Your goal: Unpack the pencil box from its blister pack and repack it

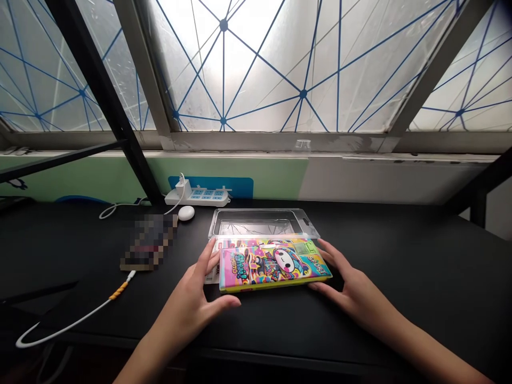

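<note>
Bright pink, yellow and blue cover the flat box [276, 264], printed with a white-faced cartoon figure and lettering, which lies at the middle of the black desk [408, 298] between the two hands. A yellow strip runs along its near edge. The left hand [200, 290] is spread at the box's left end: its fingers reach up beside that end, over a pale printed card [212, 276] partly hidden under the box, while the thumb stands well away from them, pointing in front of the near edge. The right hand [354, 285] curves around the right end, fingers by the far corner and thumb by the near corner; whether it pinches the box or only rests against it, I cannot tell. Just beyond the box lies a clear plastic cover [256, 213], its near side right against the box's far edge. To the left, a blurred-out object [148, 245] lies on the desk, with a white cable [78, 322], wrapped in orange near its plug, leading from its near end. Behind that, close to the wall, are a small white rounded item [186, 213] and a white power strip [208, 197] with a charger [183, 188] in it. A window [256, 69] with blue lines fills the background.
</note>
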`<action>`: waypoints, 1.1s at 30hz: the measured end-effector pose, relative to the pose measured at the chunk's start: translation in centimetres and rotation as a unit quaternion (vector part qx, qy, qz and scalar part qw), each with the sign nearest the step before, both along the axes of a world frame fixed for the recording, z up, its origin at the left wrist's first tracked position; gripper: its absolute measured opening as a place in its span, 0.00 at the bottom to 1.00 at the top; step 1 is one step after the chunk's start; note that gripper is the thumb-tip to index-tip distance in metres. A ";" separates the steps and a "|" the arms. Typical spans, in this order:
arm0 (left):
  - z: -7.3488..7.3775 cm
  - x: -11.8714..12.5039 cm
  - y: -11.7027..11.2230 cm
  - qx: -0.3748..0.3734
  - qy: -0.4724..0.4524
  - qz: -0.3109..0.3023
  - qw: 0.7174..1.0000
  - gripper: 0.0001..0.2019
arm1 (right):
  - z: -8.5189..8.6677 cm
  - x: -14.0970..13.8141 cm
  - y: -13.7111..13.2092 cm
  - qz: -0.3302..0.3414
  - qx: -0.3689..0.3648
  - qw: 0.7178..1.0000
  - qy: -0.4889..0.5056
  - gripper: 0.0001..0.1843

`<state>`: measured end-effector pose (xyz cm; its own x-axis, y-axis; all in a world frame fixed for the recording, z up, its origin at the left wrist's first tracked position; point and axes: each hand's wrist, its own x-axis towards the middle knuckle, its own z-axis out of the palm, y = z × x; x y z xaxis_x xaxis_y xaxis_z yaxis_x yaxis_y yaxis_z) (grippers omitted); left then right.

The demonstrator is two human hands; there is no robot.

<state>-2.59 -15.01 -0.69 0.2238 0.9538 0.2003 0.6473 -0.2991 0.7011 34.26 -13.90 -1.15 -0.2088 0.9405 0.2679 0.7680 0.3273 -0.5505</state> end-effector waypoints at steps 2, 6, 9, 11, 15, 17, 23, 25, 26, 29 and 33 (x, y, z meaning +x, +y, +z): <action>-0.2 0.2 -0.2 0.056 0.031 0.012 0.998 0.52 | 0.1 0.0 -0.5 -0.007 0.013 1.000 0.018 0.41; 1.3 0.6 0.9 0.191 0.057 0.018 0.980 0.43 | 1.0 -0.2 -0.3 -0.041 0.072 0.994 0.066 0.35; 4.2 1.3 3.7 0.227 0.081 -0.001 0.970 0.38 | 2.4 -0.8 2.0 -0.059 0.112 0.989 0.082 0.36; 5.8 2.0 6.4 0.251 0.098 -0.013 0.963 0.34 | 3.2 -1.5 4.4 -0.071 0.117 0.986 0.098 0.36; 5.9 2.7 11.4 0.186 0.105 0.007 0.977 0.33 | 3.4 -3.1 9.3 -0.088 0.122 0.977 0.154 0.35; 5.0 2.3 12.9 0.167 0.095 0.018 0.981 0.31 | 2.8 -3.7 10.8 -0.089 0.127 0.974 0.165 0.35; 3.7 0.8 12.9 0.144 0.151 0.029 0.978 0.37 | 1.0 -3.5 11.3 -0.056 0.101 0.984 0.136 0.32; 4.0 0.7 12.5 0.145 0.184 0.028 0.972 0.36 | 0.9 -3.1 11.2 -0.050 0.090 0.987 0.125 0.33; 4.2 0.7 12.3 0.146 0.199 0.029 0.969 0.36 | 0.9 -2.9 11.1 -0.046 0.083 0.988 0.119 0.33; 4.4 0.8 12.1 0.150 0.229 0.039 0.961 0.35 | 1.0 -2.4 11.1 -0.035 0.063 0.991 0.109 0.32; 3.9 0.7 12.2 0.136 0.264 0.036 0.954 0.36 | 0.9 -2.2 11.2 -0.028 0.073 0.991 0.110 0.32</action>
